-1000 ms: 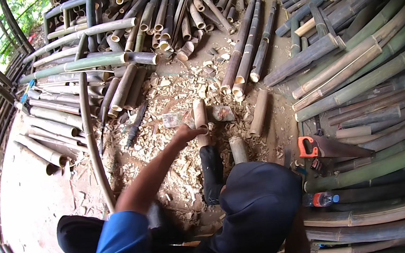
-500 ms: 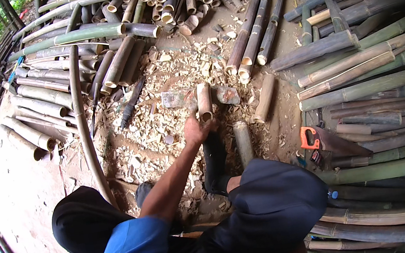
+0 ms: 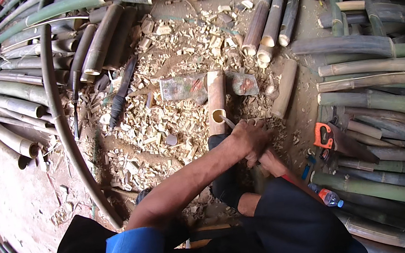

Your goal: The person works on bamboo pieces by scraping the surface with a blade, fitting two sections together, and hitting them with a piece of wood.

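Several smooth, hollow bamboo lengths (image 3: 20, 91) fill the upper left of the frame, beside a curved pole (image 3: 56, 102). A dark blade (image 3: 125, 88) with a wrapped handle lies among splintery pale chips (image 3: 191, 136). At centre, a tan bamboo tube (image 3: 216, 90) crosses a rough, mottled slab (image 3: 179, 88), an oval opening near its lower end. A slender piece (image 3: 228, 120) points there; the left hand (image 3: 250, 137), fingers curled, hides much of the right hand (image 3: 256, 155), so the hands' grip I cannot tell. Farther right lies an orange-handled saw (image 3: 342, 143).
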Tool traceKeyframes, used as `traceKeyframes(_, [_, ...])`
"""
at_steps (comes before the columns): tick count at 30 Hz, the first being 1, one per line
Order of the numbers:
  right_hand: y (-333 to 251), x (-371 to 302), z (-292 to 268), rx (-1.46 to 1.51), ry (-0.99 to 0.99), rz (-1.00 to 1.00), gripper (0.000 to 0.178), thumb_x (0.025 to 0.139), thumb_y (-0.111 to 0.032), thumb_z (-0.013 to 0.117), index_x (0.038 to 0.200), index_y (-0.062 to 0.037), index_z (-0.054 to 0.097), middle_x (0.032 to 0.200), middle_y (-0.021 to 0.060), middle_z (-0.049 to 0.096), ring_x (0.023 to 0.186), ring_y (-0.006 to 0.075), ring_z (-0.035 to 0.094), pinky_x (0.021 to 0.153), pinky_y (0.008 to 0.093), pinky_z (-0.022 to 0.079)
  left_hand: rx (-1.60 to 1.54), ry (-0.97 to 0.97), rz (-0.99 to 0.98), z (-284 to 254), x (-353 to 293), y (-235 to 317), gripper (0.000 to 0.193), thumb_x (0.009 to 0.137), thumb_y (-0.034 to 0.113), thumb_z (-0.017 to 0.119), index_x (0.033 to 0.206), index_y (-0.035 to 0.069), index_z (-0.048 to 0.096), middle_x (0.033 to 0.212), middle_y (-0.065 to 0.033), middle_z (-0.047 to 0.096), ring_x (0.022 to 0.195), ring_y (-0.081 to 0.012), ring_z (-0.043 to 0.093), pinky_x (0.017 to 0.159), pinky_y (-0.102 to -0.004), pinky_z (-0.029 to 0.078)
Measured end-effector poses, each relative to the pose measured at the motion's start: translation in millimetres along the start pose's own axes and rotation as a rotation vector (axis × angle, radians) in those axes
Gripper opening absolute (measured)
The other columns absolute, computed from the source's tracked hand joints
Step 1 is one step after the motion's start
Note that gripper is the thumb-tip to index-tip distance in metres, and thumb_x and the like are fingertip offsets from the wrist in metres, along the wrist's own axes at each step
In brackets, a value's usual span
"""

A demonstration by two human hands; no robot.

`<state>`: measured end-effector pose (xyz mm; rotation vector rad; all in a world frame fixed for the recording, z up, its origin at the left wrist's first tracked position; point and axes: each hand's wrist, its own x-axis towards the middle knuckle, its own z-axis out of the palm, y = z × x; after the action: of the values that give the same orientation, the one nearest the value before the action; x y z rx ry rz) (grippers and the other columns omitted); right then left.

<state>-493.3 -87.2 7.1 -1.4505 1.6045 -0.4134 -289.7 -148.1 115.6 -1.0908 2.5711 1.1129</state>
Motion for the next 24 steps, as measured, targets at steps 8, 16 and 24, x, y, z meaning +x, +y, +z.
traceKeyframes(8, [-69, 50, -27, -0.509, -0.081, -0.07, 0.038, 0.089, -0.033, 0.065, 0.111, -0.0022, 0.066, 0.104, 0.0186, 0.069, 0.094, 0.0392, 0.067, 0.082, 0.0502, 0.052, -0.4, 0.402, 0.107, 12, 15, -30, 0.092, 0.07, 0.002, 0.078, 0.154, 0.019, 0.043, 0.152, -0.0235, 0.047, 0.132, -0.0439, 0.055, 0.107, -0.048, 0.05])
traceKeyframes(16, [-208, 108, -22, -1.085, -0.43, -0.624, 0.026, 0.074, -0.021, 0.075, 0.094, -0.006, 0.067, 0.095, 0.0136, 0.07, 0.09, 0.0323, 0.067, 0.082, 0.0439, 0.051, -0.786, 1.124, -0.09, 12, -12, -40, 0.107, 0.063, -0.012, 0.074, 0.159, 0.018, 0.037, 0.151, -0.0258, 0.039, 0.134, -0.0461, 0.048, 0.112, -0.0464, 0.047])
traceKeyframes(24, [-188, 123, -22, -1.171, -0.42, -1.089, 0.013, 0.07, -0.02, 0.075, 0.069, -0.0122, 0.065, 0.073, 0.006, 0.067, 0.079, 0.026, 0.067, 0.069, 0.0433, 0.048, -0.795, 1.306, -0.23, 37, 12, -20, 0.114, 0.067, -0.002, 0.084, 0.161, 0.003, 0.019, 0.151, -0.0318, 0.03, 0.142, -0.0509, 0.034, 0.12, -0.0509, 0.033])
